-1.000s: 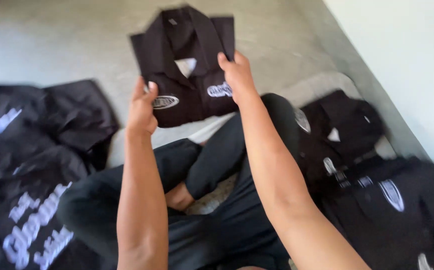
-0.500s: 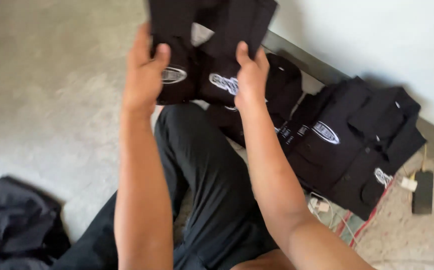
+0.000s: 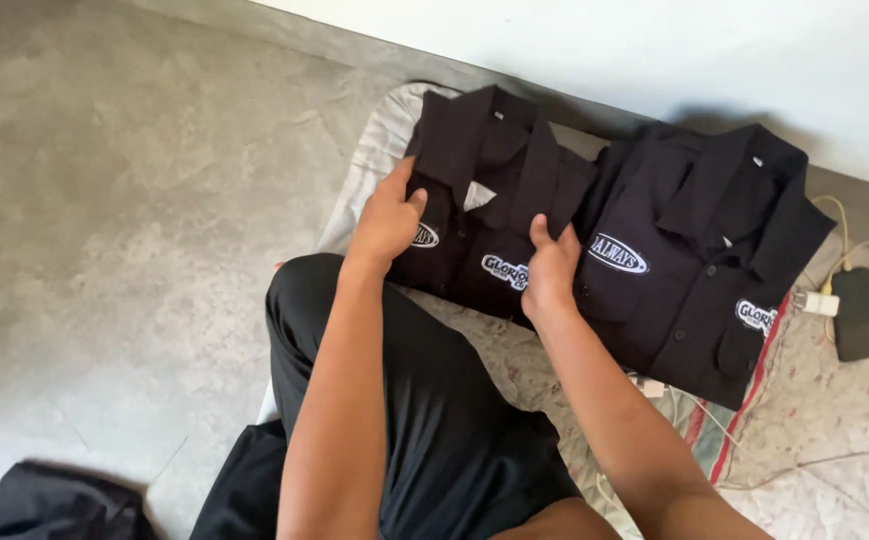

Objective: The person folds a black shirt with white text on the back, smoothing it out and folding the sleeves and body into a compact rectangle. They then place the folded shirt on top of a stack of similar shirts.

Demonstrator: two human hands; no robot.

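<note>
Beside folded shirt: second shirt, phone.

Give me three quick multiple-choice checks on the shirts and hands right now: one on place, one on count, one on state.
1. Where does the shirt under the hands lie?
A. On the bare concrete floor
B. On a pale cloth by the wall
C. On the person's lap

2. How many folded black shirts lie side by side by the wall?
A. One
B. Two
C. Four

3. How do the hands stand on the shirt?
A. Both rest on it
B. Only one touches it
C. Both are lifted clear

Answers:
1 B: the held shirt lies on the pale cloth beside the wall.
2 B: that shirt and a second shirt to its right.
3 A: the left hand and right hand both lie on its front.
</note>
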